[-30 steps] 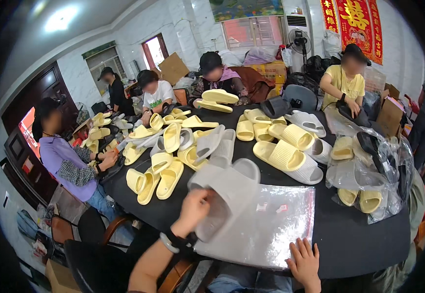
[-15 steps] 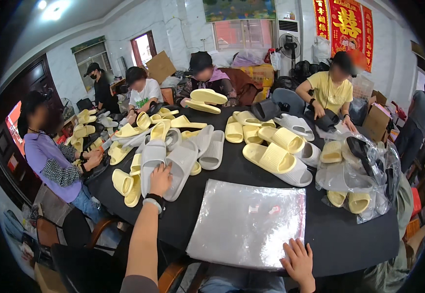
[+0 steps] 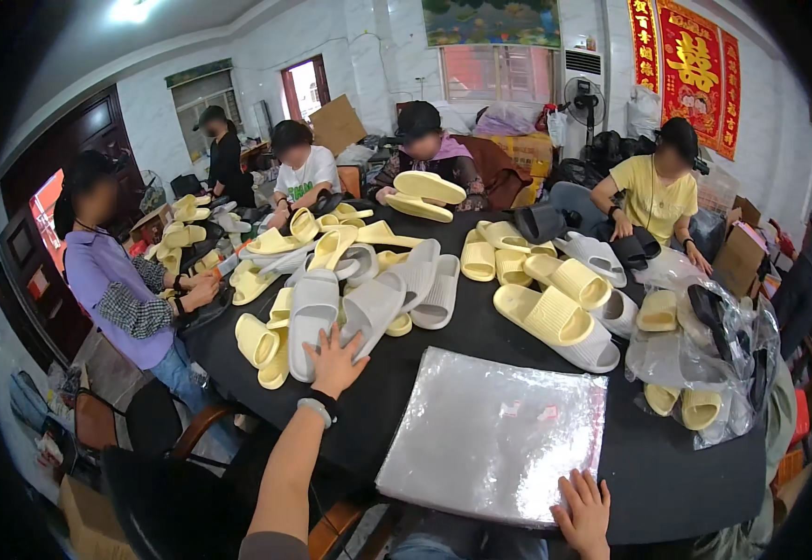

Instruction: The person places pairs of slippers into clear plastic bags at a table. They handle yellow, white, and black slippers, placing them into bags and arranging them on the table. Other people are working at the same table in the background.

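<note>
My left hand (image 3: 336,362), fingers spread, rests on the toe-away ends of two grey slippers. Its fingertips touch the left grey slipper (image 3: 313,322) and the right grey slipper (image 3: 374,310), which lie side by side at the near edge of a mixed pile. On the near right corner of a stack of clear plastic bags (image 3: 490,425), my right hand (image 3: 582,509) lies flat with its fingers extended. Yellow slippers (image 3: 258,343) lean against the left side of the grey pair.
Right of the middle is another heap of yellow slippers (image 3: 544,313) and grey ones. Bagged slippers (image 3: 700,359) crowd the table's right end. Several people sit or stand around the black table (image 3: 350,439); one holds a yellow pair (image 3: 427,194) across from me.
My left hand's fingers have spread wider across the grey slippers, and the right one has shifted away from the table's near edge. The whole view has moved a little; my right hand stays on the bags.
</note>
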Demonstrator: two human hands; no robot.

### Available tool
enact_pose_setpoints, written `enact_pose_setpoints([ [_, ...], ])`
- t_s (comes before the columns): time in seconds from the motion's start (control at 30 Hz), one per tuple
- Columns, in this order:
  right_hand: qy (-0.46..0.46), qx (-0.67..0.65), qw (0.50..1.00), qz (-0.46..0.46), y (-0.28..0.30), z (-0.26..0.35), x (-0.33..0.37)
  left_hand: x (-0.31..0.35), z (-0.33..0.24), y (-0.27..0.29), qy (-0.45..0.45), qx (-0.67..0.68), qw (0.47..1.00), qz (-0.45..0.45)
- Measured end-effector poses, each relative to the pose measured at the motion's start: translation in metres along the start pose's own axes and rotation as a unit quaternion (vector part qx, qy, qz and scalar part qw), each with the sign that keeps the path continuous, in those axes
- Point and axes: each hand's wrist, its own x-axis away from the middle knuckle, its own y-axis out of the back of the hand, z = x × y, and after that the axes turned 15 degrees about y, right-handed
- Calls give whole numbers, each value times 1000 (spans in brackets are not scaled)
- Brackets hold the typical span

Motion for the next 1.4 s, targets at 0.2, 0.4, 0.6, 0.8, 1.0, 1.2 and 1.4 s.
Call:
enact_pose_setpoints([
  [0.2,-38,-46,998,24,-3,-8,9,-32,5,-4,38,-51,997,34],
  [0.4,-37,-43,998,10,-15,-15,8,-43,16,-5,57,10,998,23],
  [0.6,-24,10,999,40,-18,-18,14,-16,39,63,-19,383,922,46],
  [0.8,-21,20,997,77,-16,-20,18,63,43,182,-152,453,873,94],
  [1.0,-9,15,996,90,-22,-23,16,154,-88,221,-307,472,803,195],
  [1.2,12,15,996,89,-30,-18,1,175,-156,220,-378,472,771,200],
  [1.4,1,27,995,96,-26,-20,9,186,-175,218,-387,476,766,193],
])
